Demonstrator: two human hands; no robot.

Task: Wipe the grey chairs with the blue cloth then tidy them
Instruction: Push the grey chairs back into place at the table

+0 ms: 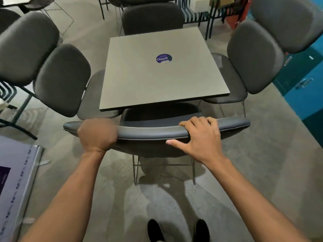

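Tidying step, by the look of it: near grey chair (157, 133) at 6 o'clock of the square table (157, 81), seat already partly under the table edge. Left hand (97, 135) clenched over the top of the backrest towards its left end; right hand (199, 137) grasping the same rail towards the right, fingers curled over the top, thumb pressed along the back face. Blue cloth nowhere in view, so wiping probably finished here, though not certain.

To finish well: push evenly with both hands, straight towards 12 o'clock, so the chair goes in square and not skewed. Keep the push low and level to stop the thin legs tipping or juddering on the floor. Watch the seats of the neighbouring chairs at 9 o'clock (61, 79) and 3 o'clock (253, 56), both tucked close to the table corners; likely contact there if the near chair drifts sideways. Stop once the backrest sits just beside the table edge, matching the far chair at 12 o'clock (152, 18)
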